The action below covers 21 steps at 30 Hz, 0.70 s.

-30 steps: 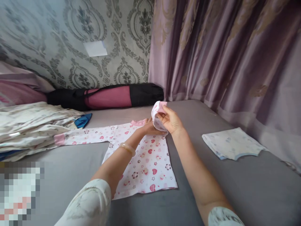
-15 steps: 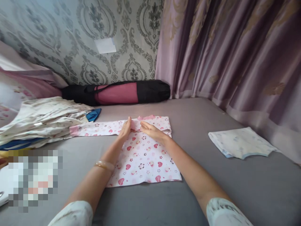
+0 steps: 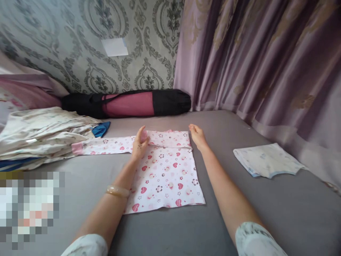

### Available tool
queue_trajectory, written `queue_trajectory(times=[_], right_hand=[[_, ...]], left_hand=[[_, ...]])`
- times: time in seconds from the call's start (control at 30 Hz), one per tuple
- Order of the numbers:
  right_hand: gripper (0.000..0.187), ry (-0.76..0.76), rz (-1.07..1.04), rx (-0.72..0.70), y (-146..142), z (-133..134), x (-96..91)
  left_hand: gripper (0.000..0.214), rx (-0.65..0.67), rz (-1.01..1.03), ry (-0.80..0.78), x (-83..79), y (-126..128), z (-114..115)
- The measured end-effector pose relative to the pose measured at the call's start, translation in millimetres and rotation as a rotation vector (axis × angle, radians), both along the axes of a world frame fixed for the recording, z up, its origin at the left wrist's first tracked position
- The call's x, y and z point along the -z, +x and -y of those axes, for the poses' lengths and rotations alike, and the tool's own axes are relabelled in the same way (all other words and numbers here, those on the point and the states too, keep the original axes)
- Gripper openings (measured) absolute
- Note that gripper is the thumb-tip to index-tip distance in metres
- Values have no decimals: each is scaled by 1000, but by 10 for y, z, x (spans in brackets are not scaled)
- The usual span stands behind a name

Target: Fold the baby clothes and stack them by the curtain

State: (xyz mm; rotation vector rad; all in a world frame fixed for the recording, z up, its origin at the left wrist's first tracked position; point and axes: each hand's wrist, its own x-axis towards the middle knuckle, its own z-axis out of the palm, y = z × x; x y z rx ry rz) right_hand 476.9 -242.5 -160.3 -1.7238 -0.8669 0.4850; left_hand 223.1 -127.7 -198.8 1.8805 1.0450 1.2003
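Note:
A white child's shirt (image 3: 165,174) with pink hearts and flowers lies flat in front of me. One sleeve (image 3: 169,139) is folded across its upper part, and the other sleeve (image 3: 108,145) stretches out to the left, ending in a pink cuff. My left hand (image 3: 140,144) has the folded sleeve's pink cuff between thumb and fingers, at the shirt's left edge. Just beyond the right edge is my right hand (image 3: 197,137), its fingers stretched out and holding nothing.
A pile of pale clothes (image 3: 48,131) lies at the left, touching the outstretched cuff. On the right rests a folded white garment (image 3: 269,160) with blue trim. Along the wall stands a black and pink long bag (image 3: 128,104). Purple curtains (image 3: 239,53) hang at the right.
My right hand has moved right, from the sleeve's middle to past the shirt's right edge. The folded sleeve looks flatter, and my left hand stays at the cuff.

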Motion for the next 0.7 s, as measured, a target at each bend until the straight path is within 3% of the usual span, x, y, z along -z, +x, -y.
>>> queue_trajectory(times=[0.13, 0.27, 0.53, 0.7], right_hand=[[49, -271, 509, -167, -141, 2, 185], [57, -456, 794, -287, -270, 41, 313], [68, -582, 944, -293, -335, 55, 364], [69, -611, 947, -295, -336, 35, 390]], left_hand=[[38, -57, -135, 63, 58, -46, -64], [34, -84, -270, 105, 123, -64, -105], [36, -89, -341, 267, 319, -72, -210], [36, -47, -373, 313, 352, -76, -231]])
